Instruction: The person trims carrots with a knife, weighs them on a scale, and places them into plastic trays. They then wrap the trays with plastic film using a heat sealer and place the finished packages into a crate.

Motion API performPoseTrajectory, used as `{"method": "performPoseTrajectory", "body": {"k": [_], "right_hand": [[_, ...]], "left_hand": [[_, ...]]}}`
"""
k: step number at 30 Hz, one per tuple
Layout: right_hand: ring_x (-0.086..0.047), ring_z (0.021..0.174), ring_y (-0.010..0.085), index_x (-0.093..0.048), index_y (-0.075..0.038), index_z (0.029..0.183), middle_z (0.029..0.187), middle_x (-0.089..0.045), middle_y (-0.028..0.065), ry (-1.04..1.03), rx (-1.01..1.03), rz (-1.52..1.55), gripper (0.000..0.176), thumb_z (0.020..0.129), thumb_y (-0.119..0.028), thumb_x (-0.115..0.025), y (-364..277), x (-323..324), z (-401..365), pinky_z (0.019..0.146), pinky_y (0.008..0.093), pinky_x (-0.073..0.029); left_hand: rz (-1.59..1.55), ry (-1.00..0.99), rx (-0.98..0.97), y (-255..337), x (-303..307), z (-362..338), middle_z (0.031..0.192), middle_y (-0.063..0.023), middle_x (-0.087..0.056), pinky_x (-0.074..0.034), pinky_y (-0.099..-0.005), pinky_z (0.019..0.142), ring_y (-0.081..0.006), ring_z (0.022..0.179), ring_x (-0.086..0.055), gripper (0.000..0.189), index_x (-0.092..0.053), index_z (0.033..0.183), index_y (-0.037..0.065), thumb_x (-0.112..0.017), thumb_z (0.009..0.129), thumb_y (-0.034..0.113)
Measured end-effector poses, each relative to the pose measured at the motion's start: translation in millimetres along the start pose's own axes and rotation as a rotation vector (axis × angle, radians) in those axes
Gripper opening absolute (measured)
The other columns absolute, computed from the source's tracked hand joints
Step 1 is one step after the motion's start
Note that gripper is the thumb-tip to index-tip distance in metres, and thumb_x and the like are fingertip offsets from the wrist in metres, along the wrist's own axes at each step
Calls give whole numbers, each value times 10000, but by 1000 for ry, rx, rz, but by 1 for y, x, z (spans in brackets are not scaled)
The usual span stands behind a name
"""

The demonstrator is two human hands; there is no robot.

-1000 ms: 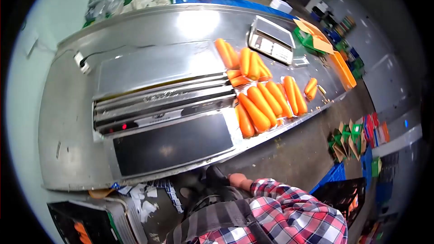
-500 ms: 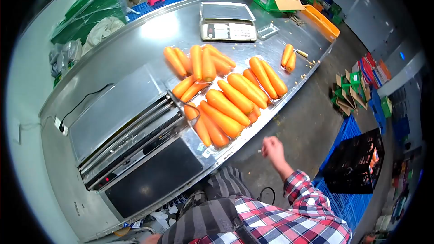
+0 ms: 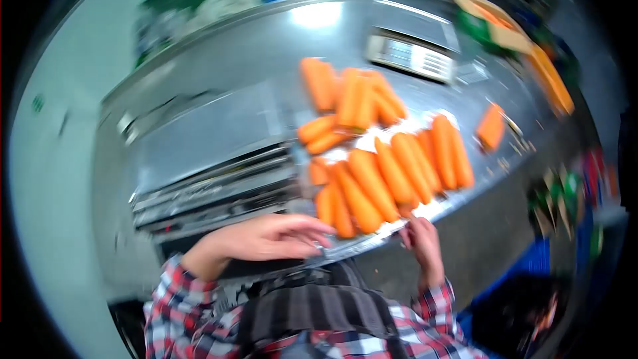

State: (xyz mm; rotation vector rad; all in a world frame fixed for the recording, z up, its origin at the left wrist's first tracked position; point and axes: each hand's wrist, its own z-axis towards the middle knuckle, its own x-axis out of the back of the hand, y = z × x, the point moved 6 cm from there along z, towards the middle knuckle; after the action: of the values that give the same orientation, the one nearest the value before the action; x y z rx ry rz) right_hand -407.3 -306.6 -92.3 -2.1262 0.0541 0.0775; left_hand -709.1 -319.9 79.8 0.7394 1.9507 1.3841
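My left hand (image 3: pixel 276 236) reaches in over the front of the sealing machine (image 3: pixel 212 193). Its fingers are stretched out and hold nothing, with their tips just left of the nearest carrots. At the table's front edge is my right hand (image 3: pixel 422 239), fingers bent, close to the tips of a row of carrots (image 3: pixel 369 186). Blur hides whether it touches or grips anything. The row lies side by side, apparently packed in clear plastic. Behind it sits another group of carrots (image 3: pixel 355 96), and a separate pair of carrots (image 3: pixel 491 127) lies to the right.
A weighing scale (image 3: pixel 412 56) stands at the back of the metal table (image 3: pixel 266 46). Farther right are an open cardboard-flapped box (image 3: pixel 495 20) and an orange crate (image 3: pixel 551 80). A knife (image 3: pixel 512 124) lies beside the pair of carrots. A black crate (image 3: pixel 518 312) is at lower right.
My left hand has come into view over the machine's front. My right hand has moved up to the table edge by the carrots. The view has turned, shifting the table contents rightward.
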Motion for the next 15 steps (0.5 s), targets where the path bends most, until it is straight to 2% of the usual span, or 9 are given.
{"method": "performPoseTrajectory", "body": {"k": [1, 3, 6, 8, 9, 11, 14, 15], "right_hand": [[-476, 461, 98, -575, -9, 775, 616, -567, 52, -153, 61, 50, 294, 924, -240, -470, -4, -5, -13, 433, 209, -354], [-528, 491, 144, -554, 16, 942, 724, -611, 131, -240, -34, 97, 209, 924, -169, -458, -12, -22, -39, 452, 221, -411], [-565, 544, 182, -503, -9, 1107, 821, -621, 179, -500, -111, 75, 242, 910, -148, -486, -16, -70, -49, 482, 247, -450], [-574, 606, 175, -500, -5, 1052, 868, -616, 180, -669, -131, 19, 223, 886, -149, -538, -26, -121, -54, 530, 264, -465], [-574, 610, 172, -491, -1, 1020, 870, -614, 180, -786, -106, 15, 204, 883, -143, -546, -28, -146, -53, 540, 261, -467], [-576, 620, 166, -474, 2, 896, 842, -610, 178, -939, -95, 27, 149, 874, -120, -558, -31, -192, -58, 564, 252, -471], [-617, 695, 190, -577, 36, 953, 916, -644, 192, -1174, -151, -127, 193, 916, -143, -516, -16, -233, -58, 628, 271, -497], [-633, 761, 200, -582, 48, 1056, 976, -647, 196, -1254, -140, -199, 262, 931, -167, -499, -15, -248, -67, 684, 295, -508]], "left_hand": [[-36, -6, 17, -9, -6, -5, 1155, -108, -572, -470, -267, 842, -138, 991, -567, 405, -418, 1302, 12, -521, 927, 127], [-135, 28, 36, -33, -9, -18, 1141, -103, -574, -475, -257, 810, -129, 973, -568, 406, -417, 1303, 15, -515, 933, 150], [-322, 197, 33, -74, -14, -57, 1094, -104, -594, -482, -240, 755, -128, 918, -581, 364, -475, 1245, 8, -491, 943, 209], [-455, 295, -48, -100, -21, -87, 1090, -109, -600, -484, -242, 746, -136, 905, -586, 350, -509, 1212, 6, -484, 943, 229], [-549, 394, -58, -111, -27, -105, 1126, -152, -591, -480, -263, 788, -171, 907, -596, 291, -540, 1170, -20, -450, 939, 132], [-625, 578, -91, -134, -46, -139, 1174, -156, -567, -422, -301, 918, -199, 1036, -561, 394, -524, 1191, -40, -369, 980, 254], [-757, 842, -125, -179, -79, -180, 1225, -148, -541, -337, -329, 1020, -217, 1164, -492, 521, -470, 1249, -56, -270, 999, 355], [-776, 909, -114, -196, -93, -195, 1248, -139, -532, -339, -319, 1010, -204, 1168, -489, 509, -453, 1278, -31, -318, 990, 366]]}}
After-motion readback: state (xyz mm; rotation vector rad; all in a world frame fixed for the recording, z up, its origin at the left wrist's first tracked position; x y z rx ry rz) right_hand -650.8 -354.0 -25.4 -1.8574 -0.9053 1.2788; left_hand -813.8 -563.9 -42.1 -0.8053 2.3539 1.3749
